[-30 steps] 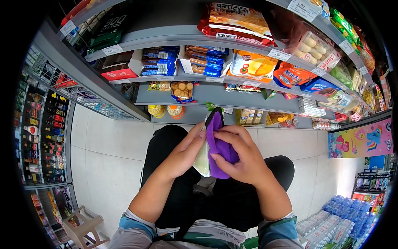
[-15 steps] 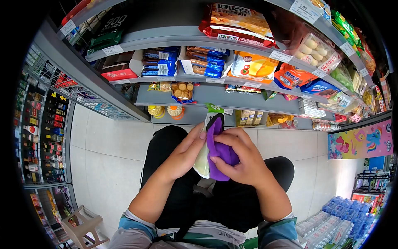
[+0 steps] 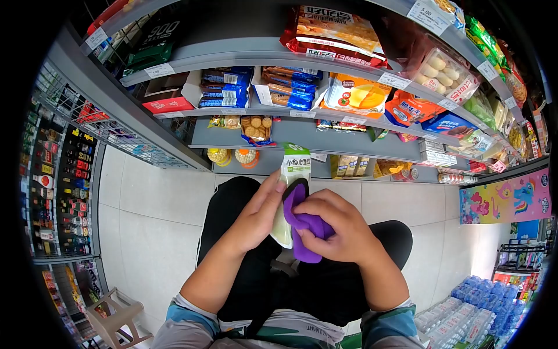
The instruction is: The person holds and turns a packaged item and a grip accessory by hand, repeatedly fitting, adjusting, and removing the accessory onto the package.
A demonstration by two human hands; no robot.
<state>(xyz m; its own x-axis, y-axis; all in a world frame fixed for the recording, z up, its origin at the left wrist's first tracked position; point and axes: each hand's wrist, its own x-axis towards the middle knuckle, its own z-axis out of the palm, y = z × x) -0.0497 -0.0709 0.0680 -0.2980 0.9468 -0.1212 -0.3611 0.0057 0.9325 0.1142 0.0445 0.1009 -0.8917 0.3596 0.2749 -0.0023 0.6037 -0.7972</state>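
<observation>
Packet point(image 3: 296, 164): printed top was bared as purple cloth point(image 3: 306, 251) was lowered.
Left hand point(image 3: 257, 214): was curled around packet.
Right hand point(image 3: 344, 228): was closed on purple cloth.

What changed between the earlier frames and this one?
The right hand slid the cloth down the packet toward the person, baring its printed upper part. Nothing was newly grasped or let go: the left hand still holds the packet. The shelves look unchanged.

Cloth point(image 3: 307, 247) purple, black edge; packet point(image 3: 297, 166) green-topped, white; stool point(image 3: 110, 311) beige.
</observation>
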